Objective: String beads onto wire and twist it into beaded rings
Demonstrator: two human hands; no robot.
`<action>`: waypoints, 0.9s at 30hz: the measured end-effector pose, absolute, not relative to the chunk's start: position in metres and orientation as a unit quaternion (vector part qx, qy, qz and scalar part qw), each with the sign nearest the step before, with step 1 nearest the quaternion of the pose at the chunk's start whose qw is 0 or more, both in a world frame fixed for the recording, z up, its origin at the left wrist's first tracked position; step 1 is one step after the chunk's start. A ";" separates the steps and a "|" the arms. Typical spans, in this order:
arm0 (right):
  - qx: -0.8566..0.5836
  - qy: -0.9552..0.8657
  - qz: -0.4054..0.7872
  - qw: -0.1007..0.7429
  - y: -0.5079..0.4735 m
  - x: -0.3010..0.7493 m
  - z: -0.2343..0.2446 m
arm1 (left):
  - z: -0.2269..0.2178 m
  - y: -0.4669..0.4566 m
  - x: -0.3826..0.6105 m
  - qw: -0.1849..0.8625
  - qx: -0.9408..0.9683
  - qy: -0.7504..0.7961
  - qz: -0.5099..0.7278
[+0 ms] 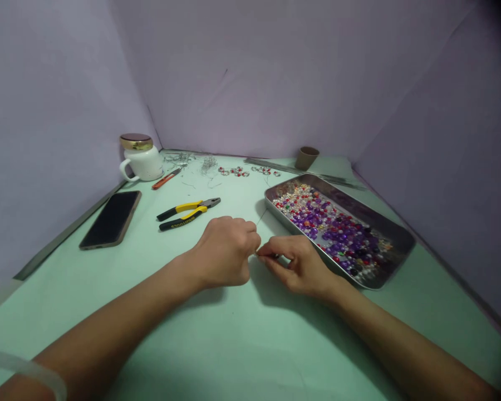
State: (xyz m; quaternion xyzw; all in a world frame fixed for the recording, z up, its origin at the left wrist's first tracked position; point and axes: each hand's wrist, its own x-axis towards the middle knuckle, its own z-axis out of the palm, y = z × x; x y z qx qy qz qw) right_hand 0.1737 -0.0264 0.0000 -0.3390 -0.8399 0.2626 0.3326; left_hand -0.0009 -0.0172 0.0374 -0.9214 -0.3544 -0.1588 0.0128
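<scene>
My left hand (229, 249) is closed in a fist over the middle of the table, knuckles up. A thin wire (259, 218) sticks up from beside its fingers. Close against it, my right hand (294, 260) pinches with thumb and forefinger. At those fingertips a tiny pale gold spot (256, 254) shows, too small to name. The metal tray (394, 229) lies just beyond my right hand, holding many loose purple, red, clear and gold beads (332, 225). Combination pliers (187, 213) with yellow and black handles lie beyond my left hand, touching neither hand.
A phone (111, 219) lies on the left, with a lidded white mug (146, 164) behind it. An orange cutter knife (167, 179), tangled wire pieces (209, 164) and red-beaded wire pieces (234, 171) lie at the back. A brown cup (307, 159) stands beside long wires (271, 165). Walls enclose the table.
</scene>
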 end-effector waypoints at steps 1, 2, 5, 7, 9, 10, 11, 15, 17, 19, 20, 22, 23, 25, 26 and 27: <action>-0.321 -0.847 0.261 0.333 -0.027 0.174 0.001 | 0.040 -0.016 -0.001 -0.051 -0.908 -0.388 -0.148; -0.313 -0.848 0.262 0.338 -0.028 0.174 0.001 | 0.042 -0.014 -0.002 -0.120 -0.888 -0.422 -0.138; -0.351 -0.800 0.323 0.364 -0.030 0.168 0.000 | 0.042 -0.004 -0.007 -0.293 -0.803 -0.495 -0.153; -0.400 -0.717 0.426 0.381 -0.031 0.164 -0.003 | 0.041 0.003 -0.013 -0.350 -0.768 -0.494 -0.210; -0.419 -0.624 0.534 0.388 -0.029 0.160 -0.006 | 0.042 0.008 -0.019 -0.342 -0.762 -0.466 -0.291; -0.415 -0.582 0.577 0.394 -0.028 0.160 -0.007 | 0.042 0.008 -0.021 -0.308 -0.772 -0.443 -0.336; -0.405 -0.546 0.613 0.401 -0.026 0.160 -0.008 | 0.043 0.008 -0.023 -0.253 -0.791 -0.412 -0.375; -0.365 -0.427 0.717 0.414 -0.022 0.162 -0.011 | 0.043 0.002 -0.024 0.009 -0.902 -0.248 -0.354; -0.353 -0.391 0.747 0.405 -0.022 0.163 -0.010 | 0.038 0.000 -0.022 0.086 -0.928 -0.201 -0.302; -0.343 -0.369 0.766 0.400 -0.021 0.163 -0.009 | 0.032 0.000 -0.019 0.136 -0.931 -0.177 -0.289; -0.338 -0.362 0.772 0.398 -0.021 0.163 -0.009 | 0.029 0.001 -0.018 0.155 -0.930 -0.168 -0.289; -0.332 -0.353 0.783 0.391 -0.021 0.164 -0.008 | 0.024 0.002 -0.017 0.182 -0.928 -0.150 -0.287; -0.331 -0.350 0.787 0.385 -0.021 0.164 -0.008 | 0.022 0.002 -0.017 0.191 -0.928 -0.141 -0.287; -0.330 -0.347 0.795 0.373 -0.020 0.165 -0.008 | 0.019 0.003 -0.017 0.202 -0.929 -0.122 -0.286; -0.330 -0.347 0.798 0.366 -0.020 0.166 -0.008 | 0.018 0.003 -0.017 0.203 -0.929 -0.112 -0.288; -0.329 -0.348 0.801 0.360 -0.020 0.166 -0.008 | 0.017 0.004 -0.017 0.201 -0.929 -0.105 -0.293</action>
